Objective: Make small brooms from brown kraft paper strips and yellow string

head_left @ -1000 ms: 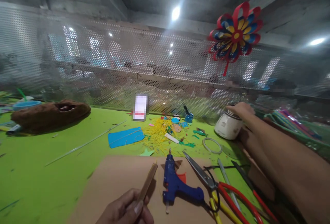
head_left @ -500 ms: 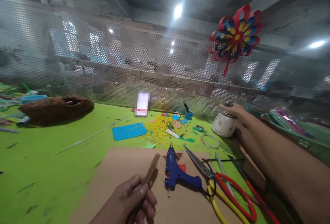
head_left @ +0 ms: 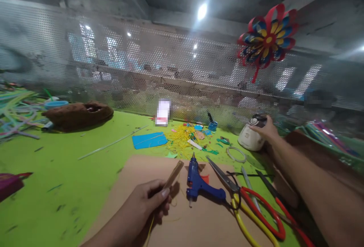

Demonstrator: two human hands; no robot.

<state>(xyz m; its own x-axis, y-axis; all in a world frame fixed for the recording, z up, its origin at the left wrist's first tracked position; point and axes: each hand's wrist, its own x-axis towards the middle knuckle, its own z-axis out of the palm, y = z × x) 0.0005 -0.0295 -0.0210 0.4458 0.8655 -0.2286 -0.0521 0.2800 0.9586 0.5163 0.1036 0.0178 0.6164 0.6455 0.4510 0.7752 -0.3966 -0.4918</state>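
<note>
My left hand pinches a thin brown strip above the brown sheet; its tip points up and to the right. A yellow strand hangs below the fingers. At the right, my right hand is closed around the dark top of a white container. The blue glue gun lies right of my left hand. Beside it are scissors with red and yellow handles visible at their rear.
Yellow scraps, a blue sheet and a clear ring lie farther back. A brown pouch is at the left. A red and blue flower hangs before the mesh.
The view has shifted left, bringing a dark pink object in at the left edge. My left hand still holds the strip, and my right hand remains at the container's top.
</note>
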